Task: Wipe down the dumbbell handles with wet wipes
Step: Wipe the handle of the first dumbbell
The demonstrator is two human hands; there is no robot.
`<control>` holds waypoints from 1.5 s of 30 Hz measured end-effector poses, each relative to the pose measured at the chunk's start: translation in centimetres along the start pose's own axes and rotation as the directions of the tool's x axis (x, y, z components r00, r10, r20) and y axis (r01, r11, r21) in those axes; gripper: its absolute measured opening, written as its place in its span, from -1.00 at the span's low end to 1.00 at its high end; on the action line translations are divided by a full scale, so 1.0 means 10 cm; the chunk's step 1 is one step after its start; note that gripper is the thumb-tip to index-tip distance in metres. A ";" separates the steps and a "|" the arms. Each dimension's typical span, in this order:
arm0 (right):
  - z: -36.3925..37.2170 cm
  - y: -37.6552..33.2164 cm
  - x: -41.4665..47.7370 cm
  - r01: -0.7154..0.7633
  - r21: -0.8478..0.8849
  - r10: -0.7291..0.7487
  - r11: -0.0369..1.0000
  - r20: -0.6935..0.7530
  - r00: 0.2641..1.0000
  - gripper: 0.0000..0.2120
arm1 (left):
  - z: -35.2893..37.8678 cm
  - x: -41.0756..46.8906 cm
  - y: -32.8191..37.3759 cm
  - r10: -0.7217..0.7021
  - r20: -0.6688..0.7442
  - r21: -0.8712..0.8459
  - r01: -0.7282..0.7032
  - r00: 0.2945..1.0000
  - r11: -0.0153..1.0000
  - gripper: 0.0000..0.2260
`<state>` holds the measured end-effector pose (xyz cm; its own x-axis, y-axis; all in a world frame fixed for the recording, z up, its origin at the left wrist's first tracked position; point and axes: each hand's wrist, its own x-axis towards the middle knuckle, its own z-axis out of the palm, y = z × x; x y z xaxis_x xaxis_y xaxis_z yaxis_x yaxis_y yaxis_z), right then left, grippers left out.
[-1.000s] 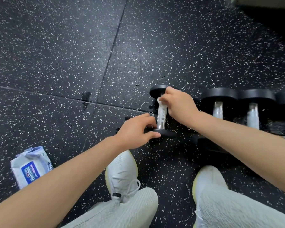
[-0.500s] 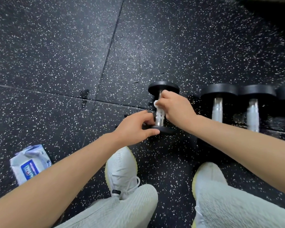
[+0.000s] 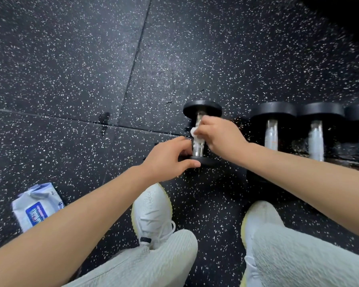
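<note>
While the left hand (image 3: 167, 160) grips its near head, the dumbbell (image 3: 202, 108) lies on the floor (image 3: 71, 79).
Its long axis points away from the person; the right hand (image 3: 221, 137) wraps a wet wipe (image 3: 193, 132) round the handle (image 3: 198, 149).

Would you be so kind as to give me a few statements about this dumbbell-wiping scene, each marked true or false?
1. The right hand holds a white wipe against the handle of the leftmost dumbbell. True.
2. The left hand holds the pack of wipes. False: it grips the dumbbell's near end, and the pack lies on the floor to the left.
3. More dumbbells lie in a row to the right. True.
4. The person is barefoot. False: white shoes are on both feet.
</note>
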<state>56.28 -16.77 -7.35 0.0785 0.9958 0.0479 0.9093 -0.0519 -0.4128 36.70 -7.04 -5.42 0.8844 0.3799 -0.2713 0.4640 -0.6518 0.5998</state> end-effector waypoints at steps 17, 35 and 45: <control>0.02 -0.07 -0.20 0.206 0.066 -0.214 0.976 0.157 0.964 -0.83 | -0.01 -0.07 -0.06 -0.001 0.000 -0.090 0.001 1.000 0.996 -0.71; 0.03 0.05 0.24 -0.020 -0.160 0.006 0.987 -0.089 0.996 -0.87 | -0.01 0.00 -0.04 -0.007 -0.008 -0.009 0.007 1.000 1.000 -0.68; 0.09 -0.09 0.01 0.054 -0.121 -0.057 0.991 -0.018 0.998 -0.79 | -0.01 -0.03 -0.14 -0.026 -0.018 -0.013 0.026 1.000 1.000 -0.63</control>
<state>55.07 -16.60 -7.79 0.0340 0.9956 0.0871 0.9551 -0.0067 -0.2962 35.81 -6.17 -6.10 0.8711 0.4082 -0.2733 0.4858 -0.6334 0.6024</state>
